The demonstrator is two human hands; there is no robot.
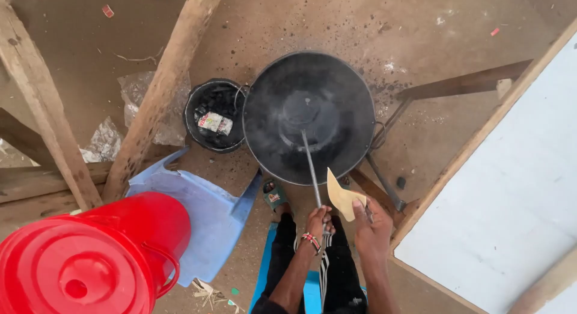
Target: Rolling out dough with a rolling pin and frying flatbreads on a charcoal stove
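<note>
Seated person, dark trousers, knees just short of the big round blackened metal pan (309, 115).

Left hand (317, 221), beaded band at the wrist, fist clamped on the near end of a long thin metal rod (311, 164); the rod's far end rests near the pan's centre. Looks rigid and light; probably hot toward the pan, so the near end is the place to grip.

Right hand (369, 221), beside the left, pinches a flat pale tan piece of flattened dough (341, 197) by its lower edge, just over the pan's near rim. Thin, roughly triangular, matte. Likely soft and tearable; hold by an edge.

Pan left: small black bucket of charcoal (214, 114). Nearer left: blue plastic chair (198, 212), red lidded bucket (90, 260).
</note>
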